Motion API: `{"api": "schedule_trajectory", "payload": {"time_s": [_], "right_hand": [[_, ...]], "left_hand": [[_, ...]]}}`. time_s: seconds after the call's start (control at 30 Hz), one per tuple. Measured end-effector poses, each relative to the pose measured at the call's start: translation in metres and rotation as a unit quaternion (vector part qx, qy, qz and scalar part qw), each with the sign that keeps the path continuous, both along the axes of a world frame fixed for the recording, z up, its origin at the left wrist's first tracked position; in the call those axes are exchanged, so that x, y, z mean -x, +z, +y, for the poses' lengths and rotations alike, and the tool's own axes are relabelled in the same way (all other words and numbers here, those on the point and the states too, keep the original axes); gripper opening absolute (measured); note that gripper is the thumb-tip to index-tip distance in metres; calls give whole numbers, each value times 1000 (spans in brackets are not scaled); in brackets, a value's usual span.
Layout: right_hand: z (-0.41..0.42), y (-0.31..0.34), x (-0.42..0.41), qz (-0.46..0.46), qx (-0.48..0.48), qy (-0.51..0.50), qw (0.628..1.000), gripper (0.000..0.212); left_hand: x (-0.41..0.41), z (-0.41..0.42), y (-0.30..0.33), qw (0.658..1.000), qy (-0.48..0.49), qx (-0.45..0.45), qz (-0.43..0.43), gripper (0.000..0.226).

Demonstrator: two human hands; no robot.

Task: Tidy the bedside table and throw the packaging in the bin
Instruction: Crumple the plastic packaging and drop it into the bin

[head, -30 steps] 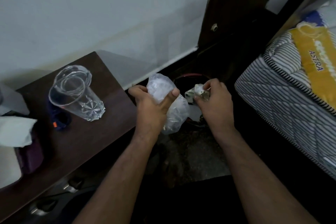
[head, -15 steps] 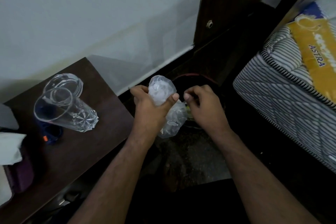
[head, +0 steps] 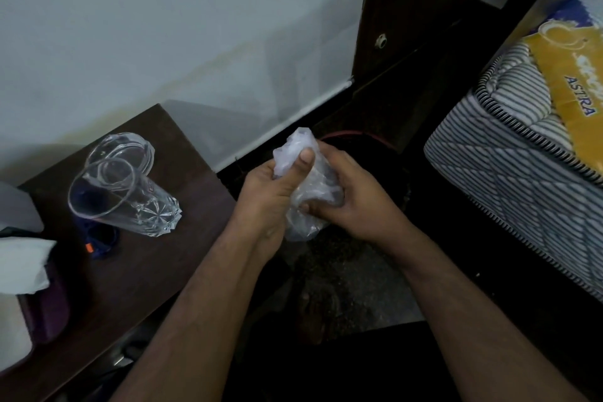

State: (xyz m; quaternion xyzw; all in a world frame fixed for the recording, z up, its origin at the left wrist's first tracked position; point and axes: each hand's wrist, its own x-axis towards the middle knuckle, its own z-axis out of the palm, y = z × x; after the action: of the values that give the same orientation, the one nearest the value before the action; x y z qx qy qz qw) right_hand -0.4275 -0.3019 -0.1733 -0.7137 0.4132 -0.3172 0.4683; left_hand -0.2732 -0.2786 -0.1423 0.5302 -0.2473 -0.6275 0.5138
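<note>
From the head view, the left hand [head: 261,186] and right hand [head: 352,192] both clench fingers round the clear plastic packaging [head: 306,179] just above the dark bin [head: 375,140], where light plastic let go off-centre could drift onto the floor.

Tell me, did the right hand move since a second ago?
Yes. The right hand let go of a small wrapper over the bin and went left, toward the bedside table, to grip the clear plastic bag.

Both hands — left hand [head: 267,192], right hand [head: 355,199] — clutch the crumpled plastic packaging [head: 310,186] above the bin [head: 375,140].
</note>
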Motion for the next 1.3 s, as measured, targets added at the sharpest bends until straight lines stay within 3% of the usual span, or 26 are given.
{"api": "schedule_trajectory", "payload": {"time_s": [0.1, 0.23, 0.3, 0.4, 0.53, 0.63, 0.73, 0.8, 0.9, 0.97, 1.03, 1.2, 1.3], "right_hand": [[-4, 0, 5, 32, 30, -106, 993, 67], [-6, 1, 9, -6, -17, -174, 985, 42], [-7, 1, 11, -36, -53, -139, 988, 49], [-8, 5, 16, -83, -141, -48, 985, 78], [-9, 4, 20, -146, -173, -69, 971, 89], [-11, -11, 25, -24, -104, 2, 994, 109], [-11, -17, 25, 105, -4, 38, 994, 78], [-13, -13, 25, 115, 32, -13, 993, 61], [-18, -9, 32, 131, 79, -171, 973, 47], [-19, -7, 39, 161, 75, -277, 944, 44], [-18, -4, 43, 198, 59, -323, 924, 44], [-15, -9, 41, 230, 27, -316, 920, 44], [-15, -21, 39, 334, -59, -250, 907, 64]], "left_hand": [[3, -2, -3, 998, -34, 18, -44, 39], [10, -2, -13, 977, -57, 66, -193, 56], [10, -4, -17, 974, -44, 65, -211, 50], [0, -11, -22, 975, 18, 47, -217, 38], [-6, -15, -23, 955, 38, 70, -287, 31], [-2, -12, -21, 929, -28, 91, -357, 50], [0, -9, -21, 907, -114, 97, -394, 63], [2, -8, -18, 909, -121, 112, -382, 68], [10, -7, -14, 897, -121, 129, -405, 69], [12, -6, -12, 890, -132, 119, -419, 63], [11, -6, -13, 878, -135, 107, -447, 59], [11, -7, -16, 837, -157, 85, -518, 53], [12, -7, -14, 827, -162, 92, -530, 54]]}}
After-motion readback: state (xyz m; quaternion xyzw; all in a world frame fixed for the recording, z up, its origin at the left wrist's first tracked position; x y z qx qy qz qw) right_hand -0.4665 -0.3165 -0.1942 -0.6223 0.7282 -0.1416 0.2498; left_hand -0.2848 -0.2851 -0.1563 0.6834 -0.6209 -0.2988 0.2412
